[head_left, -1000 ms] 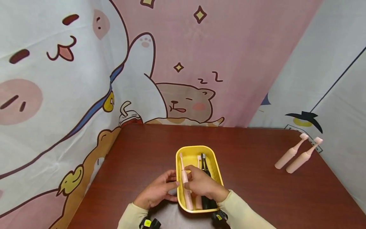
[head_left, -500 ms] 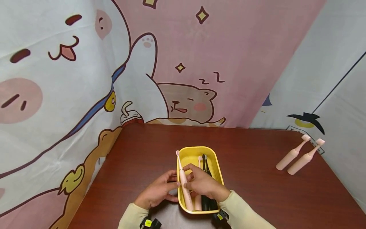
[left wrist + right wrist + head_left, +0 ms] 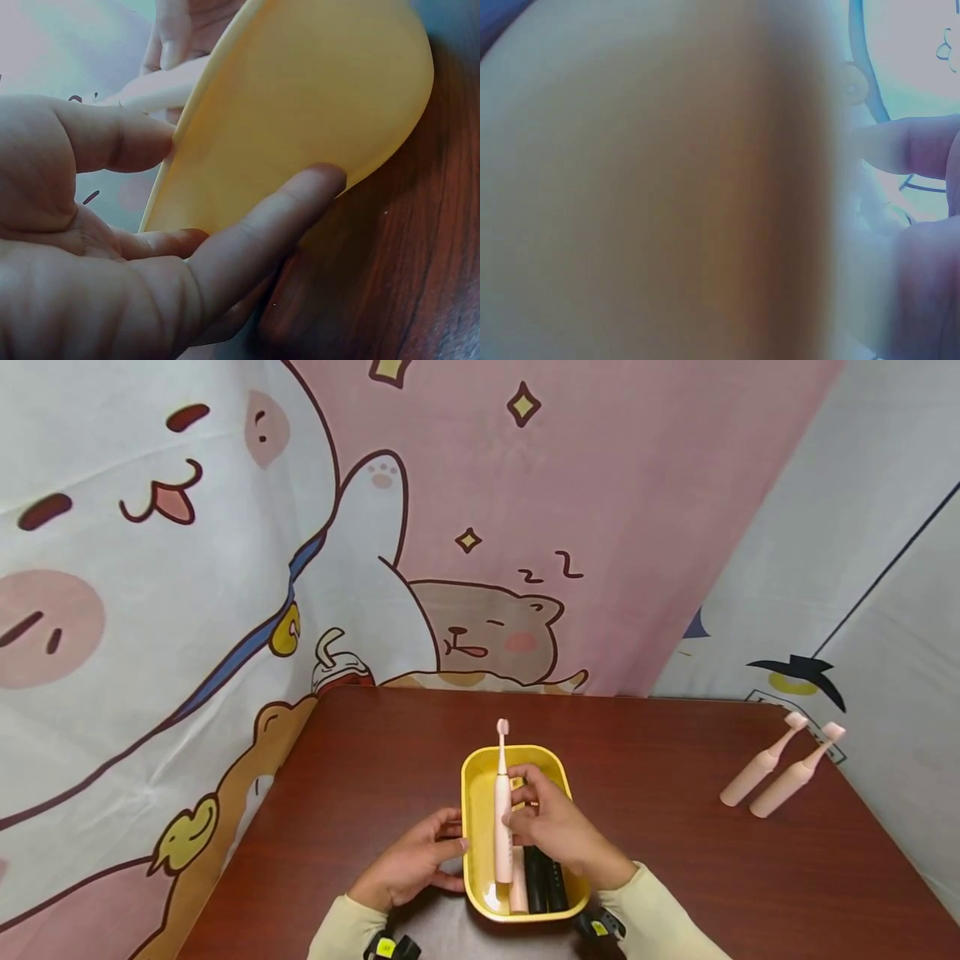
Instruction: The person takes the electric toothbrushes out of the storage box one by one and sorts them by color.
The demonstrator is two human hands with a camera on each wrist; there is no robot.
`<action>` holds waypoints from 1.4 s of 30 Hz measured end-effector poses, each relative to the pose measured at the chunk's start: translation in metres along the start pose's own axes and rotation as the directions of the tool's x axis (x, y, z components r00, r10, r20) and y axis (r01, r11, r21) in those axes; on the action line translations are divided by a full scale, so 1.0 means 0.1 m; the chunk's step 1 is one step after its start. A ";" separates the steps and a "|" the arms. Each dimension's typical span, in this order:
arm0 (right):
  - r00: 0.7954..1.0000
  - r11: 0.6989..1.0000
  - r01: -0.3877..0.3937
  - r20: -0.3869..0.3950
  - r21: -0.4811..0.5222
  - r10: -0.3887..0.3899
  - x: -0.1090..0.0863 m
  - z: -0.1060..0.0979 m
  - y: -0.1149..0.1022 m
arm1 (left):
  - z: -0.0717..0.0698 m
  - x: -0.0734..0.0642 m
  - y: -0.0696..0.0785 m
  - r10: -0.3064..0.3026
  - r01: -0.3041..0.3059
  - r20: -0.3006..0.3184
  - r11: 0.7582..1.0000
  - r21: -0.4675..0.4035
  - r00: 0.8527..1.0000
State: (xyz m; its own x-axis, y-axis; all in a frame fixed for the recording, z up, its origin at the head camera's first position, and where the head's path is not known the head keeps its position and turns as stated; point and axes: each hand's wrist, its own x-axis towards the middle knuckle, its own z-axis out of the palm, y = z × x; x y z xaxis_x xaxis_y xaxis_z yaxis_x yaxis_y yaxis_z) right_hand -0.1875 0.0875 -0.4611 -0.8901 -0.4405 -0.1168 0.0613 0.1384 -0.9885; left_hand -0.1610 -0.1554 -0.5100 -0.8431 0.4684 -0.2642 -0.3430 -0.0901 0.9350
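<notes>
My right hand (image 3: 558,827) holds a pale pink electric toothbrush (image 3: 503,827) between thumb and fingers, brush head up, over the left half of a yellow tray (image 3: 477,893). Its head reaches past the tray's far rim. At the tray's left side, my left hand (image 3: 418,858) has its thumb tip at the rim and its fingers along the outer wall. The left wrist view shows those fingers (image 3: 262,225) fairly straight against the yellow wall. Inside the tray lie another pink toothbrush (image 3: 519,893) and two black ones (image 3: 536,885), their upper parts hidden by my right hand.
Two more pink toothbrushes (image 3: 752,774) lie side by side at the right of the dark red-brown table (image 3: 645,760). A cartoon-printed cloth (image 3: 615,485) hangs behind and on both sides. The yellow tray's blurred wall fills most of the right wrist view.
My right hand has lifted the pink toothbrush from the tray's left side and moved it up and to the right. My left hand stays at the tray's left side.
</notes>
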 end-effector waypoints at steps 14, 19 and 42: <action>0.994 0.996 0.086 -0.066 0.030 -0.084 -0.12 -0.18 -0.22 | 0.00 0.00 0.00 0.000 0.000 -0.009 1.000 0.002 1.000; 0.989 0.992 0.117 -0.099 0.043 -0.113 -0.17 -0.24 -0.30 | 0.00 0.00 0.01 -0.001 0.001 -0.002 1.000 0.006 1.000; 0.829 0.899 0.327 -0.367 -0.292 -0.421 -0.82 -1.10 -0.59 | 0.01 0.01 -0.01 -0.008 0.008 0.007 1.000 -0.011 1.000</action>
State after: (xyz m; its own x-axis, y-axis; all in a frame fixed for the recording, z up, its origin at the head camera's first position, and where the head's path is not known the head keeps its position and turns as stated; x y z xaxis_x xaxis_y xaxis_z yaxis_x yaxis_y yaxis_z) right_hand -0.1674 0.2133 -0.3829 -0.9297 -0.0976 0.3551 -0.3682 0.2396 -0.8983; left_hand -0.1615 -0.1542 -0.5107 -0.8375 0.4749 -0.2701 -0.3545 -0.0960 0.9301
